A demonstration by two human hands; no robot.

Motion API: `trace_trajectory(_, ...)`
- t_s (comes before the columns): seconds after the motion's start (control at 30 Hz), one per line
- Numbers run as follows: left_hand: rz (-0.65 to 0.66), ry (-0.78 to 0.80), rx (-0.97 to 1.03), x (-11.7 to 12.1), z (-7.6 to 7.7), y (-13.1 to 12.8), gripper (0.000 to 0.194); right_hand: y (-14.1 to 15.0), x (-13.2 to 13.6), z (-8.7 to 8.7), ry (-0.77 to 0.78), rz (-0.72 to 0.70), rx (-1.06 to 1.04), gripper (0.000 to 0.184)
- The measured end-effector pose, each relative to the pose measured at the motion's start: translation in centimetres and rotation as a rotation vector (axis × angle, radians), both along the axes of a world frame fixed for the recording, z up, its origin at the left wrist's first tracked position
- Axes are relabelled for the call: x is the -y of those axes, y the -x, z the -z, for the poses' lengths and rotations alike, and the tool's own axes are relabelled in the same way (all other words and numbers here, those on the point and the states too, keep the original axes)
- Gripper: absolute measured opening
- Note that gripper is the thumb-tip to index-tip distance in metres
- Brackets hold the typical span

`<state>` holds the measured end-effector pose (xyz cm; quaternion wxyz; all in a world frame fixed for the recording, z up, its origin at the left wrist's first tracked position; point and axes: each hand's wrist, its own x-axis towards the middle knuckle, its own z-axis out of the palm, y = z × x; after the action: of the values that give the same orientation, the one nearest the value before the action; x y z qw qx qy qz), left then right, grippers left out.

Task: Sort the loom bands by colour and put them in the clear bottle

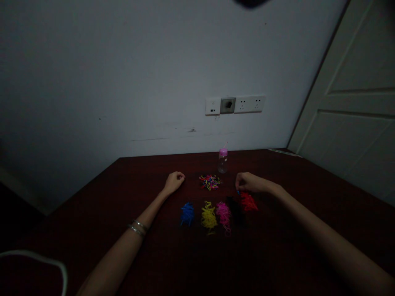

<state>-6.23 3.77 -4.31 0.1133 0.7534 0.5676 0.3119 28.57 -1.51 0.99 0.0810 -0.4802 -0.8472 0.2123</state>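
My left hand (174,182) rests on the table left of a mixed pile of coloured rubber bands (210,182). Its fingers are curled in and nothing shows between them. Over the top of the red rubber bands (248,202), my right hand (245,182) pinches a small blue piece (238,192), which looks like a rubber band. Sorted piles lie nearer to me: blue rubber bands (187,214), yellow rubber bands (209,216), pink rubber bands (224,215) and dark black rubber bands (235,209).
A clear bottle with a pink lid (222,161) stands behind the mixed pile on the dark red table (138,172). Wall sockets (249,104) sit above it. A white cable (40,257) curves at lower left, and a pale panelled door (352,111) is at right.
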Motion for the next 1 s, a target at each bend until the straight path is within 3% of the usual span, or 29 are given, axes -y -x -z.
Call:
trace_trajectory(0.17,0.005,0.006,-0.026,0.1,-0.2,-0.1,0.021,0.2,-0.1,0.1,0.042,0.005,0.022,0.016)
trace_trajectory(0.33,0.002,-0.002,-0.033,0.3,-0.3,-0.1,0.021,-0.3,-0.5,0.9,-0.016,-0.015,-0.027,0.014)
trace_trajectory(0.57,0.0,0.063,0.038,0.4,-0.7,-0.2,0.021,0.9,1.0,-1.2,-0.405,-0.033,-0.381,0.012)
trace_trajectory(0.7,0.016,0.052,0.169,1.0,-2.1,-1.6,0.021,2.8,2.9,-2.3,-0.552,-0.02,-0.528,0.011)
trace_trajectory(0.83,0.214,0.114,0.375,3.4,-4.9,-5.2,0.027,4.6,4.1,-2.2,-0.593,-0.081,-0.569,0.009)
trace_trajectory(0.93,0.487,0.345,0.421,5.9,-6.8,-7.9,0.031,5.6,4.8,-1.9,-0.602,-0.125,-0.58,0.009)
trace_trajectory(1.0,0.552,0.434,0.429,7.2,-7.4,-9.1,0.033,6.0,5.1,-1.8,-0.599,-0.143,-0.582,0.009)
